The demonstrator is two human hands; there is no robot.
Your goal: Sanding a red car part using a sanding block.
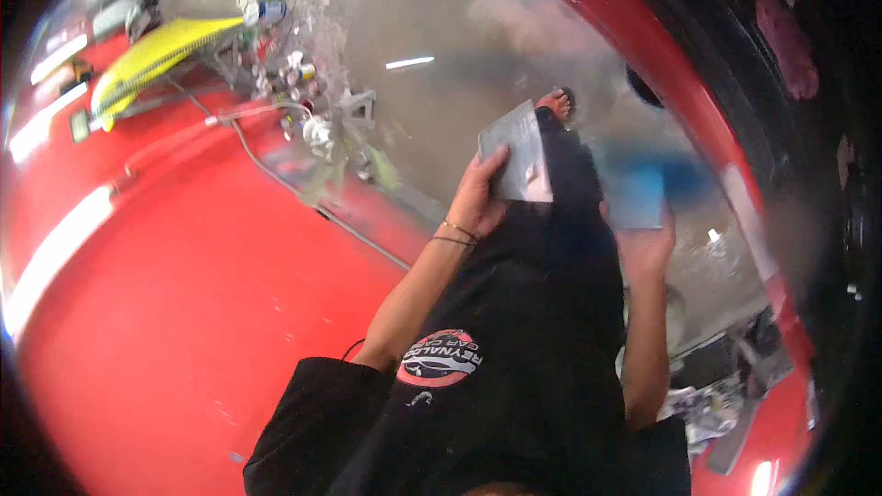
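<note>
My left hand (483, 189) grips a thin grey rectangular plate (515, 148) by its near left side, with the thumb on top. A pale pinkish patch (537, 182) shows at the plate's lower right corner. To the right, my right hand (646, 244) holds a flat blue sheet-like piece (639, 200) from below. Motion blurs that piece, so whether it is a spreader cannot be told. The two held things are apart, both in front of my dark trousers (575, 172).
A large glossy red surface (207, 275) fills the left side. A yellow vehicle panel (165, 52) rests raised at upper left, near a blue can (272, 11) and several cans and bottles (296, 79). Curved red bodywork (689, 93) borders the right. Grey floor (427, 7) lies ahead.
</note>
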